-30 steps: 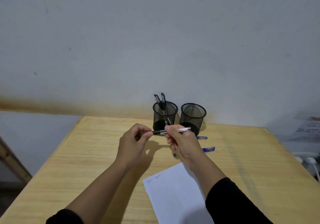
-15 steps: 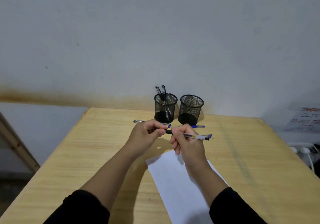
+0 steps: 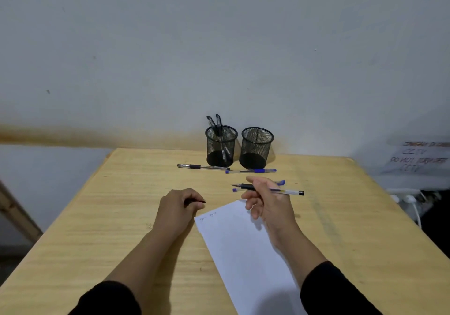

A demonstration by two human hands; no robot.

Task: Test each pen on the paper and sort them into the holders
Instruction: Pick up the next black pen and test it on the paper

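Just right of the frame's centre, my right hand [image 3: 267, 200] pinches an uncapped pen [image 3: 270, 189] between thumb and fingers, holding it nearly level above the table. The pen has a clear barrel, a black grip and a black end plug; its tip points left. My left hand [image 3: 176, 208], left of centre, curls its fingers around the small black pen cap [image 3: 196, 201], which pokes out toward the right.

Behind the hands, near the wall at the middle of the frame, two black mesh holders stand side by side. The left holder [image 3: 221, 145] contains two black-capped pens [image 3: 217, 124] leaning together, their tops rising above the rim. The right holder [image 3: 257, 147] shows only its dark base through the mesh.

In front of the holders lie a black pen [image 3: 202, 167] and a blue pen [image 3: 250, 170], end to end. Another blue pen [image 3: 280, 182] lies partly hidden behind my right hand.

A white sheet of paper [image 3: 243, 253] lies on the wooden table [image 3: 109, 217], running toward the bottom edge, with two faint scribbles [image 3: 207, 216] at its upper left corner.
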